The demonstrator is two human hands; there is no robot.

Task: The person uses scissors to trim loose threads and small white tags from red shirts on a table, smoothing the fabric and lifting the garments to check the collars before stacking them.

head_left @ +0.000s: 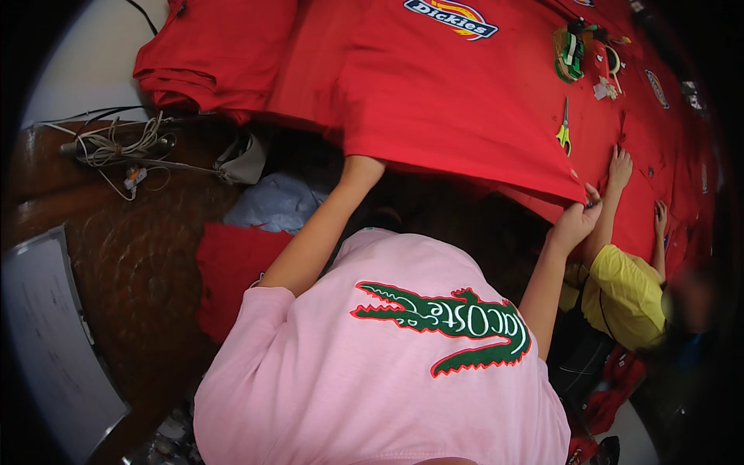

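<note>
A red shirt [449, 101] with a printed emblem lies spread over the near edge of the work surface. My left hand [364, 169] reaches up beneath its hem, and the cloth hides the fingers. At the right end of that hem, my right hand [576, 223] pinches the corner between thumb and fingers and lifts it slightly. Just beyond my right hand, scissors [564, 141] with yellow handles lie on red cloth.
Folded red garments [213, 58] are piled at the far left, above tangled cables [124, 147]. Green-and-black small tools [571, 54] lie at the back right. A co-worker in a yellow shirt [626, 291] handles red cloth on my right. Below the edge hangs more red fabric [236, 271].
</note>
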